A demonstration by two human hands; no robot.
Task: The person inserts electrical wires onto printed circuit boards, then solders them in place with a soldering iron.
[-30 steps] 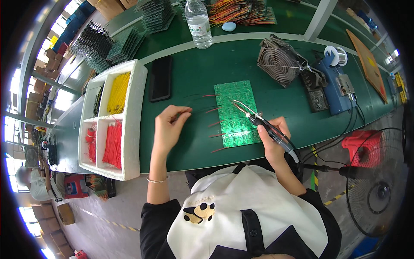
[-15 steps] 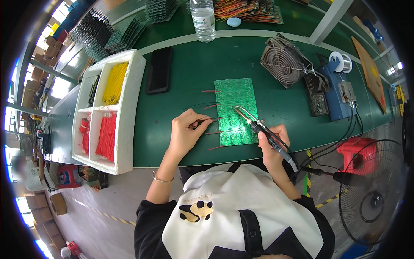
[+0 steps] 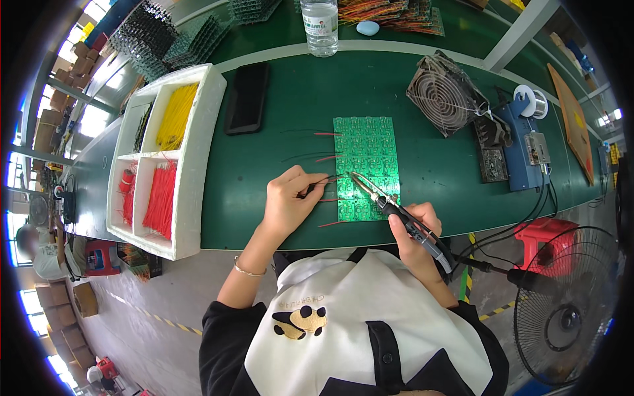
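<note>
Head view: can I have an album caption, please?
Left hand pinches a wire at the green board; right hand holds a soldering iron over it.

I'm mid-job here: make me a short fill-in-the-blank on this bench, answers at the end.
1. The soldering iron is in the ____ hand.
2. The left hand, pinching a thin wire, is beside the ____ edge of the circuit board.
3. In the white tray, the wires at upper right are ____.
4. The stool at right is ____.

Missing words: right; left; yellow; red.
</note>
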